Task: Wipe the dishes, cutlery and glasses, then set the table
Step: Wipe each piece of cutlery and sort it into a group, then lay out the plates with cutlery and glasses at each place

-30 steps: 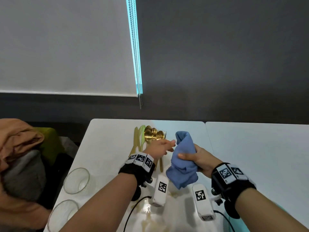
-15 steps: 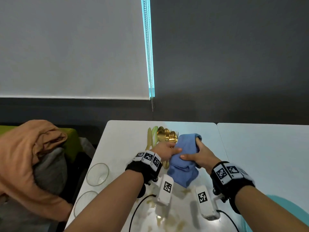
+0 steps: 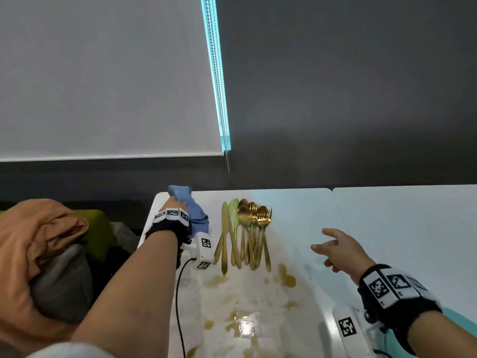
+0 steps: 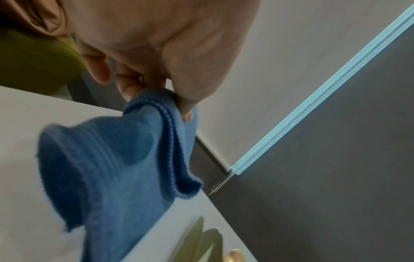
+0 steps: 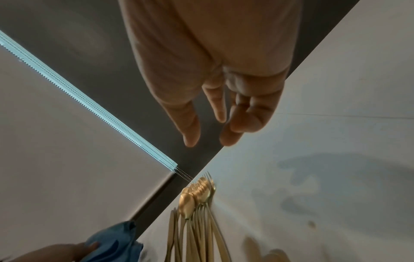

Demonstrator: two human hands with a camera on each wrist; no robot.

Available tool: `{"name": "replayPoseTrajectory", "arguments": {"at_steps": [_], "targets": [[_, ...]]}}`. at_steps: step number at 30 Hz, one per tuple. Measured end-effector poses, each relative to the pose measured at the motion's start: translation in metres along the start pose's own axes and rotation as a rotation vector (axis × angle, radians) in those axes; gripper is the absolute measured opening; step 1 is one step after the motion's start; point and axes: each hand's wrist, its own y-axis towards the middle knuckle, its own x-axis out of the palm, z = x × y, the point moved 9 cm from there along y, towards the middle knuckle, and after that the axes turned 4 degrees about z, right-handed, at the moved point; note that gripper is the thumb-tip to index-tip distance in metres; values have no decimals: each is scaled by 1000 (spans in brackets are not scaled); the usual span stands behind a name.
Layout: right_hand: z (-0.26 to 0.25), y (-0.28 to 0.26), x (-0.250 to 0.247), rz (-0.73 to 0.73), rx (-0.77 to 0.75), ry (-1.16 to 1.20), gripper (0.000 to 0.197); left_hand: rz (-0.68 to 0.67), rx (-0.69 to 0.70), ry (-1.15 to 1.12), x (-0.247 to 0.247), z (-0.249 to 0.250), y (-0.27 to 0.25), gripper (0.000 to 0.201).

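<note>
My left hand (image 3: 172, 204) grips a blue cloth (image 3: 194, 212) at the far left corner of the white table (image 3: 296, 218); the left wrist view shows the fingers (image 4: 134, 85) pinching the cloth (image 4: 116, 166), which hangs down onto the tabletop. A bundle of gold cutlery (image 3: 246, 233), knives, spoons and forks, lies side by side just right of the cloth, handles toward me; it also shows as cutlery (image 5: 195, 212) in the right wrist view. My right hand (image 3: 333, 248) hovers empty over the table right of the cutlery, fingers (image 5: 235, 124) spread.
Brown liquid stains (image 3: 286, 277) and a wet puddle (image 3: 242, 326) spread over the near tabletop. A second white table (image 3: 413, 228) adjoins on the right. An orange and grey bundle of clothes (image 3: 44, 249) lies on a green seat (image 3: 100, 228) at left.
The cloth passed from both hands to the left hand alone, which carried it to the table's far left corner. The right hand let go and moved right, open. The view shifted; the glasses left the frame.
</note>
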Motion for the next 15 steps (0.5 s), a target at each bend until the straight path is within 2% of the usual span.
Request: {"name": "replayPoseTrajectory", "arguments": {"at_steps": [2,4,5,8,10,12,13,15], "targets": [[7,1,-3,7,21,-8,56,-88,-17,119,19,-6,3,37],[12,3,-5,6,42,-21,54,-116,-108,110,42,-25,16,45],[14,3,-6,-1,51,-28,54,-81,-188,96,41,-30,8,47],[14,4,-5,-18,61,-52,54,62,-265,133,28,-36,-4,28],[12,4,-4,-21,54,-63,53,61,-244,205,27,-34,-8,32],[9,5,-2,-26,49,-66,51,71,-176,332,34,-26,-8,45],[8,5,0,-34,49,-69,51,37,-125,382,45,-22,-4,54],[8,4,5,-54,53,-82,51,-139,-54,464,70,-23,-6,69]]}}
